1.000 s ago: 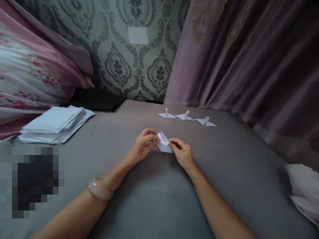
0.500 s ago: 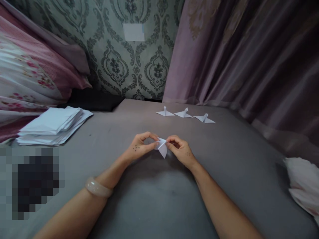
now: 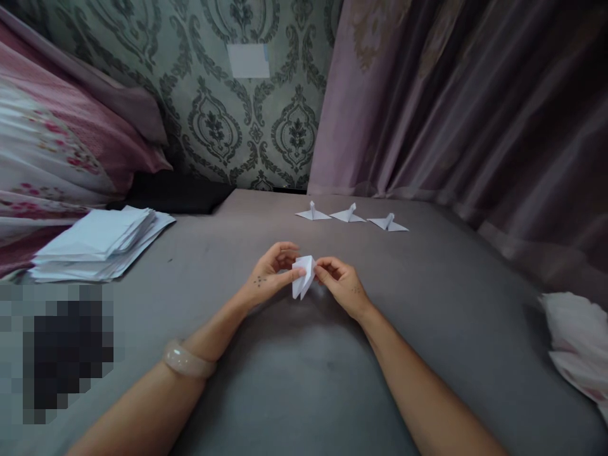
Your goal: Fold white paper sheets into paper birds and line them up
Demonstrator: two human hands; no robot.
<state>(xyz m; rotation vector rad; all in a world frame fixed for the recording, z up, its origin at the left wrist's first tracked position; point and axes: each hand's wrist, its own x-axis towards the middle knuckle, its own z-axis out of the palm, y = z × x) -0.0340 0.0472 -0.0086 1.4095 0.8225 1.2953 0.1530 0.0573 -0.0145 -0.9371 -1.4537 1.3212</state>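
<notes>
A small folded piece of white paper (image 3: 303, 278) is held between my two hands, above the middle of the grey surface. My left hand (image 3: 273, 272) has its thumb across the paper's near face, with the fingers curled behind it. On the other side, my right hand (image 3: 342, 284) pinches the paper's right edge between thumb and fingertips. Two pointed flaps of the paper hang downward. Farther back, three folded paper birds stand in a row: a left one (image 3: 313, 214), a middle one (image 3: 349, 215) and a right one (image 3: 388, 223).
A stack of white paper (image 3: 95, 244) lies at the left, in front of a black flat item (image 3: 175, 192). A crumpled whitish bundle (image 3: 574, 342) sits at the right edge. Curtains (image 3: 403, 95) hang at the back right over the grey surface (image 3: 285, 392).
The folded paper has turned in my hands, its flaps now hanging together instead of spread. My left fingers have lifted and loosened while the thumb stays on the paper.
</notes>
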